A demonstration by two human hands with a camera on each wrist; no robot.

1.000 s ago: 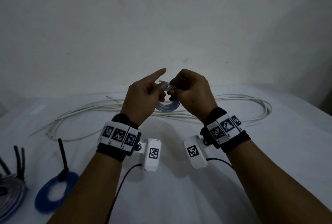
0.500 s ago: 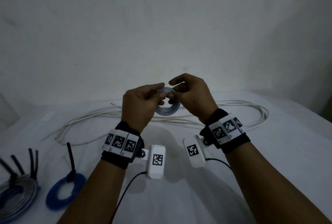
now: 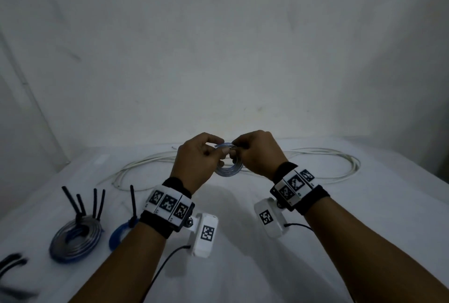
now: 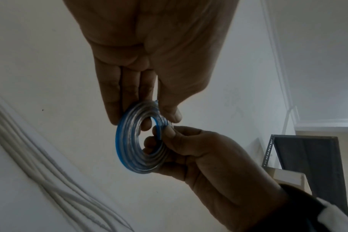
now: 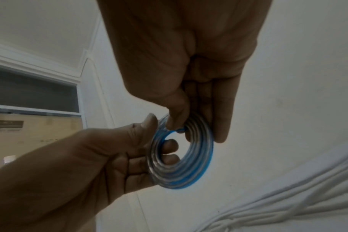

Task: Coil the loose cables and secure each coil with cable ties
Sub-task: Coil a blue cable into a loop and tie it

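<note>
Both hands hold one small coil of clear, blue-edged cable (image 3: 228, 169) in the air above the white table (image 3: 364, 217), about the middle of it; the left hand (image 3: 196, 159) pinches the coil's top between thumb and fingers, with fingertips (image 5: 170, 146) poking through its hole; the right hand (image 3: 258, 154) clamps the rim beside it, thumb in front and fingers (image 5: 221, 109) behind. No tie can be made out on this coil. Just beyond the hands a long loose white cable (image 3: 340, 159) sprawls in wide loops across the far part of the table, close to the wall; the near middle under the forearms is bare cloth. At the left, two tied coils lie flat: a grey and blue coil (image 3: 75, 239) and a blue coil (image 3: 119, 234), black tie tails standing up from each; loose black cable ties (image 3: 12, 260) lie by the near left edge.
</note>
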